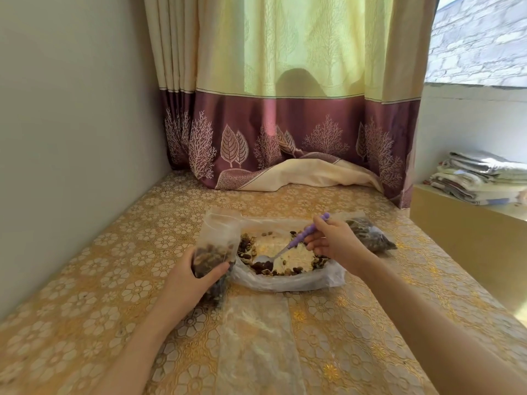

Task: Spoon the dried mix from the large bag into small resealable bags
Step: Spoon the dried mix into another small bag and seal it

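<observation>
At the lower centre of the frame, empty small bags (256, 337) are kept flat on the worktop (85, 280), presumably for later filling. Above, a part-filled bag (216, 246) is clasped upright by the left hand (196, 276). A purple-handled spoon (288, 246), pinched in the right hand's (333, 243) fingers, is dipped into the dried mix (265, 266) inside the large bag (288, 277). Farthest, a filled bag (368, 235) is set aside.

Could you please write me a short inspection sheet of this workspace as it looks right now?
Surface: table under a gold floral cover.
Job's things: large bag lying open, little mix left; small bag partly filled; filled bag behind; spoon loaded.
Clutter: empty bags in front.
Grippers: left hand grips the small bag; right hand holds the spoon.
Cables: nothing seen.
Surroundings: curtain; folded linens.
</observation>
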The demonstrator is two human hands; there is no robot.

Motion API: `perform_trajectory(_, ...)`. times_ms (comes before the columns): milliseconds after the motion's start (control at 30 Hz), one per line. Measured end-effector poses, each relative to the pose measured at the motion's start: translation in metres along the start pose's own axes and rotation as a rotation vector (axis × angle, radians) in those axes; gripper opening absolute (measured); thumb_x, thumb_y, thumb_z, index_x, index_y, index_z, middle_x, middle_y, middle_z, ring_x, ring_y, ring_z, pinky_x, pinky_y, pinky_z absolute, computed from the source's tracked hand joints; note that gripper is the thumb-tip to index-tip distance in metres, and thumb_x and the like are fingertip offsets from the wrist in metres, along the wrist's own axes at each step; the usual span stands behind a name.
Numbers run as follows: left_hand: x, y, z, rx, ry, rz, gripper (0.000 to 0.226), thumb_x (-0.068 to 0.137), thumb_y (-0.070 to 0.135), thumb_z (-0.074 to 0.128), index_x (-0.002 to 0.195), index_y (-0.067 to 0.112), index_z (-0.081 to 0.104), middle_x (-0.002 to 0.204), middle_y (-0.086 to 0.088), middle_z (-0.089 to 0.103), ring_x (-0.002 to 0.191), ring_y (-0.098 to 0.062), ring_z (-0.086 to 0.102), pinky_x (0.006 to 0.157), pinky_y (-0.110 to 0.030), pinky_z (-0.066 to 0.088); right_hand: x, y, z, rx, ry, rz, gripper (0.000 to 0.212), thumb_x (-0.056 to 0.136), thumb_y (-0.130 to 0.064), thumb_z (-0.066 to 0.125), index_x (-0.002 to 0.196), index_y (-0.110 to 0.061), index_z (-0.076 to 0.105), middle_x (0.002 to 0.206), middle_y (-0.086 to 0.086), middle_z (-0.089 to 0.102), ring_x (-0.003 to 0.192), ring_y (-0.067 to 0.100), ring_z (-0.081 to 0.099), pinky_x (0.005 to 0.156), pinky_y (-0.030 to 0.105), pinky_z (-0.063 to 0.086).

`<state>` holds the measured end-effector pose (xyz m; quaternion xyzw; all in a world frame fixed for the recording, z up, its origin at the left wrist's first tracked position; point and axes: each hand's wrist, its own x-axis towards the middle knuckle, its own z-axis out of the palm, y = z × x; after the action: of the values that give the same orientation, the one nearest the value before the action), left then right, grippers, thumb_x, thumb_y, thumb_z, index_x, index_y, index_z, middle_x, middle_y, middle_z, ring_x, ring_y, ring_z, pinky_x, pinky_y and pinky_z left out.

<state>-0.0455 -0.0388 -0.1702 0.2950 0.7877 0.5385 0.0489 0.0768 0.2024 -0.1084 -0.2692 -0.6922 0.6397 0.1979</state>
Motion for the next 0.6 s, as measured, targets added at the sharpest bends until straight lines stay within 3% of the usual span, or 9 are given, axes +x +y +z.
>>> perform_trajectory(200, 0.0009, -0.0005, 0.0003, 0.009, 0.005, 0.002, 0.063, 0.055, 0.066, 0.062, 0.108, 0.035, 0.049, 0.1, 0.022, 0.057, 0.091, 0.008, 0.051, 0.067, -0.015, 0.039, -0.0029, 0.0053, -0.0016, 0.036, 0.024, 0.088, 0.037, 0.101, -0.021, 0.043, 0.075, -0.001, 0.061, 0.061, 0.01, 0.067, 0.053, 0.015, 0.062, 0.048, 0.019, 0.05)
perform_trajectory(300, 0.0008, -0.0001, 0.0004, 0.026, 0.007, 0.006, 0.064, 0.055, 0.066, 0.062, 0.11, 0.034, 0.049, 0.101, 0.023, 0.056, 0.091, 0.007, 0.051, 0.066, -0.014, 0.038, -0.0041, 0.0074, 0.0007, 0.114, 0.051, 0.148, 0.037, 0.102, -0.02, 0.043, 0.076, 0.0, 0.059, 0.066, 0.014, 0.067, 0.05, 0.014, 0.063, 0.045, 0.018, 0.051)
perform_trajectory(600, 0.0007, -0.0006, 0.0015, 0.009, 0.003, -0.002, 0.062, 0.055, 0.064, 0.063, 0.108, 0.033, 0.05, 0.1, 0.018, 0.059, 0.09, 0.007, 0.052, 0.065, -0.014, 0.038, 0.0027, -0.0005, -0.0025, 0.19, 0.186, 0.147, 0.036, 0.101, -0.018, 0.041, 0.071, -0.003, 0.056, 0.05, 0.008, 0.065, 0.039, 0.01, 0.058, 0.039, 0.017, 0.048)
